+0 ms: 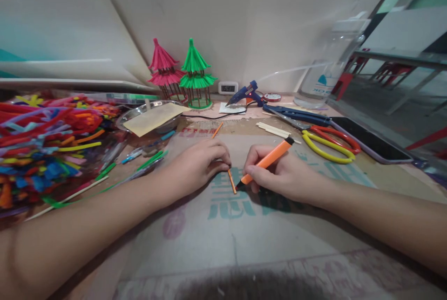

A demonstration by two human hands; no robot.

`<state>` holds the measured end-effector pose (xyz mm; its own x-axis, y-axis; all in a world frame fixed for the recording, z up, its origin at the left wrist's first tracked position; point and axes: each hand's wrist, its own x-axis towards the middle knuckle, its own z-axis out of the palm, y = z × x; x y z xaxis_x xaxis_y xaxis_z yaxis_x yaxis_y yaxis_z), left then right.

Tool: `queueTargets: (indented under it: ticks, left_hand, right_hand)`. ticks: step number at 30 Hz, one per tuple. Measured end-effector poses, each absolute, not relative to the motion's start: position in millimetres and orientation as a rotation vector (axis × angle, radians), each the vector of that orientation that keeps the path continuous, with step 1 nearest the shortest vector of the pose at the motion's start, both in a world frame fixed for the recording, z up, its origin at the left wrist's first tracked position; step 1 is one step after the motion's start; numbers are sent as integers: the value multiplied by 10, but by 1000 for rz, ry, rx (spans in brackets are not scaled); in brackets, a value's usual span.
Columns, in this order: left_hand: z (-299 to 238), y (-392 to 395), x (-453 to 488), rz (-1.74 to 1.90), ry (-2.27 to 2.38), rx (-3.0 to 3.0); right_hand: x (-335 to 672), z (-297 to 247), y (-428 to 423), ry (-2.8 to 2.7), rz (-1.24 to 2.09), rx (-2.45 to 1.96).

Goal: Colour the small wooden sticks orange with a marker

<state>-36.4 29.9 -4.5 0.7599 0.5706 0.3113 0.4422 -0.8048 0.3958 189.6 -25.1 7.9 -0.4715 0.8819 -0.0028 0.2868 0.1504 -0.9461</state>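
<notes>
A thin orange-coloured stick (232, 181) lies on the printed cardboard, with its far end (218, 129) showing beyond my left hand (206, 162). The fingers of that hand are closed down on the stick's middle, which they hide. My right hand (275, 169) grips an orange marker (268, 159) with a black end. The marker's dark tip meets or nearly meets the near end of the stick. Several pale uncoloured sticks (274, 130) lie beyond my right hand.
A heap of coloured pipe cleaners (45, 151) and a metal bowl (167, 125) stand at left. Behind are pink (163, 64) and green (196, 69) pagoda models and a blue glue gun (249, 92). Scissors (330, 146), a phone (366, 139) and a plastic jug (317, 76) are at right.
</notes>
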Motion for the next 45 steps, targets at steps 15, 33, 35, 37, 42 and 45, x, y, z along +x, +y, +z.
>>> queueTargets:
  ticks: [15, 33, 35, 37, 42, 45]
  left_hand:
    - [-13, 309, -335, 588, 769, 2699]
    - [-28, 308, -339, 603, 765, 2694]
    - [-30, 308, -337, 605, 762, 2702]
    - [-29, 309, -335, 603, 762, 2704]
    - [-26, 312, -332, 591, 761, 2688]
    - [-33, 315, -332, 586, 762, 2686]
  right_hand:
    - [1911, 81, -228, -1863, 1291, -1152]
    - [1934, 99, -245, -1919, 1333, -1123]
    - [1930, 99, -244, -1913, 1343, -1113]
    - [1918, 93, -235, -1883, 1297, -1130]
    - [1900, 76, -208, -1869, 1185, -1177]
    - [1908, 77, -209, -1888, 1167, -1188]
